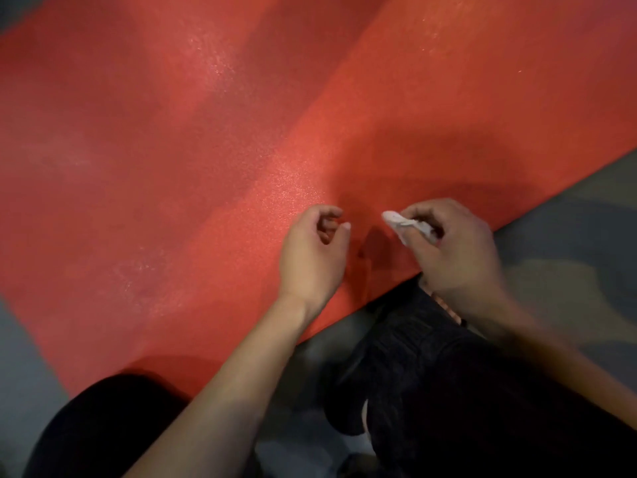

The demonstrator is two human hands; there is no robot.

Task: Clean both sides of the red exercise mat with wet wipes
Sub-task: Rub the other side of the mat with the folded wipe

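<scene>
Right hand (455,250) pinches a crumpled white wet wipe (405,225), ready for wiping the red foam exercise mat (206,132); left hand (315,257) hovers loosely curled, empty.

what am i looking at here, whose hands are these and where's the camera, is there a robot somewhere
No robot here. A person wears a camera on the head, so this one picture looks down at their own arms. The big red sheet is an exercise mat lying on a grey floor; it glistens in places. The right hand pinches a bunched white wipe. The left hand holds nothing, its fingers loosely curled above the mat. The dark shapes at the bottom are the person's legs.
</scene>
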